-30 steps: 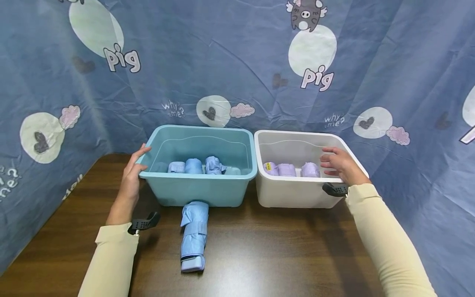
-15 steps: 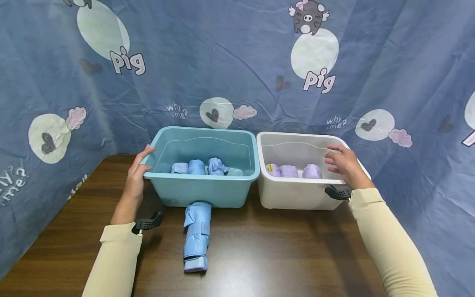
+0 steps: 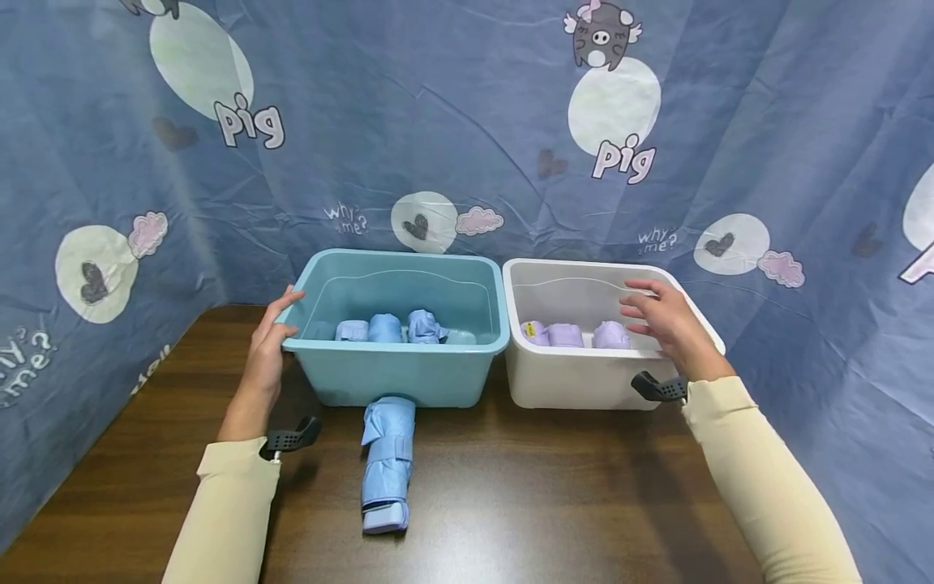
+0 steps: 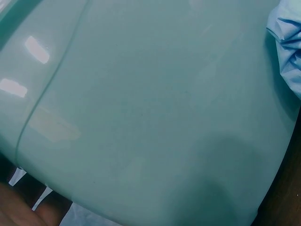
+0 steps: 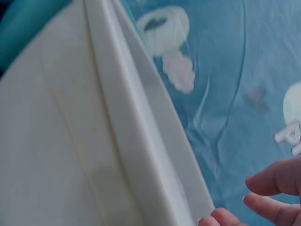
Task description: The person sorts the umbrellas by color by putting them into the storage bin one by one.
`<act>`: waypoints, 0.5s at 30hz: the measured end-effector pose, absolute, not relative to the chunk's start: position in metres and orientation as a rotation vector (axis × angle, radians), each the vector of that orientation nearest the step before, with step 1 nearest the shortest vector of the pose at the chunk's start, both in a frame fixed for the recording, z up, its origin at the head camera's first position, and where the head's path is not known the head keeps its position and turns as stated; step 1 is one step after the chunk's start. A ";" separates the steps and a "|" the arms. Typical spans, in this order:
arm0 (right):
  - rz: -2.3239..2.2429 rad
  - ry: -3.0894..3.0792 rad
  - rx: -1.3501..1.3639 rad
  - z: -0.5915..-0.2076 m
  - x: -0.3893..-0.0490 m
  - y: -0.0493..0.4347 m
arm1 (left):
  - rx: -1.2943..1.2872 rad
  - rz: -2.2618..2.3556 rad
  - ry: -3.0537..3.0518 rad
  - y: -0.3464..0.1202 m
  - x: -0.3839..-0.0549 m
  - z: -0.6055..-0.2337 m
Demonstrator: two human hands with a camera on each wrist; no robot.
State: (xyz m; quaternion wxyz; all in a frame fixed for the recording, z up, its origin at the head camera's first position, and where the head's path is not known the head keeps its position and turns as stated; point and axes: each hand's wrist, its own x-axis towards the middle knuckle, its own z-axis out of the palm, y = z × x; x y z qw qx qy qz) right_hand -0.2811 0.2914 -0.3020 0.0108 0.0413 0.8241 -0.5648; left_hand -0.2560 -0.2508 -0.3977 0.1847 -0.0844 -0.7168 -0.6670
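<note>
My left hand (image 3: pixel 268 349) rests on the left side of a teal bin (image 3: pixel 394 375), thumb and fingertips touching its rim with the fingers fairly straight. Over the right end of a white bin (image 3: pixel 576 381) hovers my right hand (image 3: pixel 667 328), fingers spread and holding nothing. The right wrist view shows these fingers (image 5: pixel 275 176) apart from the bin's wall. A folded light-blue umbrella (image 3: pixel 388 462) lies on the table before the teal bin, strap fastened. Rolled blue bundles (image 3: pixel 385 328) sit in the teal bin and lilac ones (image 3: pixel 611 335) in the white bin; the front walls hide their lower parts.
The two bins stand side by side, rims touching or nearly so, on a dark wooden table (image 3: pixel 525 495). Behind them hangs a blue printed cloth (image 3: pixel 467 122). Each wrist carries a black camera mount (image 3: pixel 292 438).
My right hand has shifted slightly left and upward from the white bin's right rim. The left hand stays at the teal bin. The head view has shifted a little.
</note>
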 end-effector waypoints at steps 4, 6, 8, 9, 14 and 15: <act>-1.816 2.521 0.023 -0.299 -0.272 0.280 | -0.234 -1.886 -2.023 -0.250 -0.256 -0.398; -1.867 2.485 -0.032 -0.298 -0.267 0.274 | -0.232 -1.883 -2.023 -0.249 -0.255 -0.398; -1.924 2.433 -0.083 -0.296 -0.262 0.268 | -0.233 -1.877 -2.024 -0.250 -0.255 -0.398; -1.949 2.406 -0.109 -0.296 -0.260 0.264 | -0.236 -1.875 -2.022 -0.250 -0.255 -0.397; -1.991 2.315 -0.186 -0.292 -0.248 0.249 | -0.243 -1.866 -2.021 -0.249 -0.255 -0.396; -1.992 2.303 -0.198 -0.291 -0.246 0.246 | -0.243 -1.865 -2.021 -0.249 -0.255 -0.396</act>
